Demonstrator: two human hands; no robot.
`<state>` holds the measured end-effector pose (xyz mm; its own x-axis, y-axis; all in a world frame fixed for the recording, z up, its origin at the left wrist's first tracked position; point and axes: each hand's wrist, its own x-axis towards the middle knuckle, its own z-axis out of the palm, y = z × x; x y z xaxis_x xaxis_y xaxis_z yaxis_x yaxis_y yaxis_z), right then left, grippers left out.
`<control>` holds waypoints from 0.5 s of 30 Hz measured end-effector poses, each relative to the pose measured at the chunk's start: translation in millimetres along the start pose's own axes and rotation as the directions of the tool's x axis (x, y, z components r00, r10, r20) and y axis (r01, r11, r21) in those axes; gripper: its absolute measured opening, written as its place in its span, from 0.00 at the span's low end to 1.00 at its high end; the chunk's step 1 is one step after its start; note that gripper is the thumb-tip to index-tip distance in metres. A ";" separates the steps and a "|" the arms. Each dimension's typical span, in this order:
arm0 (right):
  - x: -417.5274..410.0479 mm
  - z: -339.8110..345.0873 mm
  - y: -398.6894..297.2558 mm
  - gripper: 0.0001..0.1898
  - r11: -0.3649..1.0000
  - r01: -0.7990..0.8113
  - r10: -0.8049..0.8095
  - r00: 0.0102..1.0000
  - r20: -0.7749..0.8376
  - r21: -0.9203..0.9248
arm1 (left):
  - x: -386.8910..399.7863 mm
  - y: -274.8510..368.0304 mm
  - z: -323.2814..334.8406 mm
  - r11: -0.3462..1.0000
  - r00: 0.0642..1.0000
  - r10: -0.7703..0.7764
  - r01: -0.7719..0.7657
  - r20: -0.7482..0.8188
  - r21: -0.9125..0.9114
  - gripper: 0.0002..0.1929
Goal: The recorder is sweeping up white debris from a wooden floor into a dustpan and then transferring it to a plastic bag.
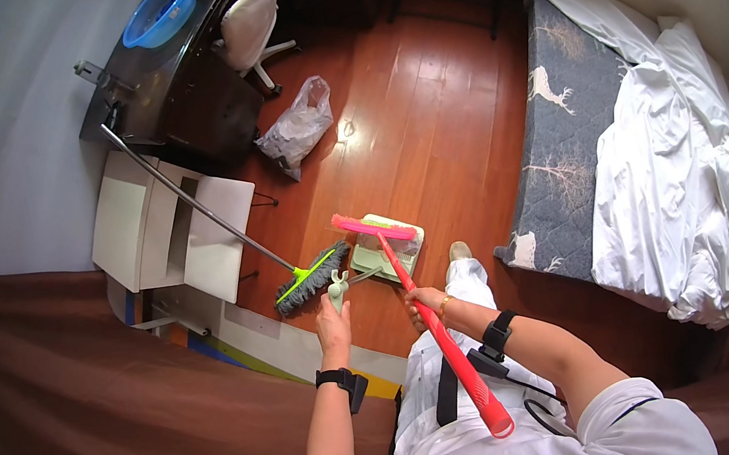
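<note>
My left hand grips the pale green handle top of a long-handled dustpan, whose pan is low near the wooden floor. In my right hand is the red handle of a broom. The broom's pink head, with pink and yellowish bristles, overlaps the dustpan's opening from my view; whether they touch I cannot tell. Left of the dustpan lies the grey fringed head of a dust mop, its metal pole leaning against the dark desk.
A plastic bag of contents sits on the floor by the desk, which bears a blue basin. A white swivel chair and a small white cabinet stand left. To the right is a bed with a rumpled white quilt.
</note>
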<state>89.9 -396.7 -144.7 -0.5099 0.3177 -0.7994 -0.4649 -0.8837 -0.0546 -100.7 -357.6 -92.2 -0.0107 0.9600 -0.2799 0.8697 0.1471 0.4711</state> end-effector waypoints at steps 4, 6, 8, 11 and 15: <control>-19.5 18.3 -7.7 0.07 0.999 -0.008 0.008 1.000 0.005 0.050 | 2.2 4.6 -13.3 0.995 0.998 -0.016 0.022 0.058 -0.101 0.17; -23.6 26.4 -15.9 0.08 0.996 0.058 -0.066 0.988 -0.142 -0.061 | 9.9 -3.9 -8.6 0.989 0.995 -0.056 0.067 0.080 -0.134 0.17; -20.7 28.5 -21.8 0.08 0.992 0.089 -0.104 0.977 -0.188 -0.086 | 12.2 -10.3 -3.1 0.980 0.990 -0.098 0.114 0.102 -0.163 0.17; -12.5 15.6 -27.1 0.07 0.986 0.121 -0.146 0.958 -0.246 -0.113 | 11.6 -5.4 -0.3 0.989 0.998 -0.018 0.026 0.054 -0.147 0.14; -26.3 5.5 -31.4 0.06 0.986 0.159 -0.167 0.945 -0.280 -0.050 | 1.5 -18.1 -18.6 0.991 1.000 -0.017 0.016 -0.007 -0.131 0.11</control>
<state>114.0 -375.4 -118.6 -0.2016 0.3515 -0.9142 -0.5037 -0.8377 -0.2110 -125.6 -354.4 -85.6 -0.0293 0.9590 -0.2821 0.7971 0.1927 0.5723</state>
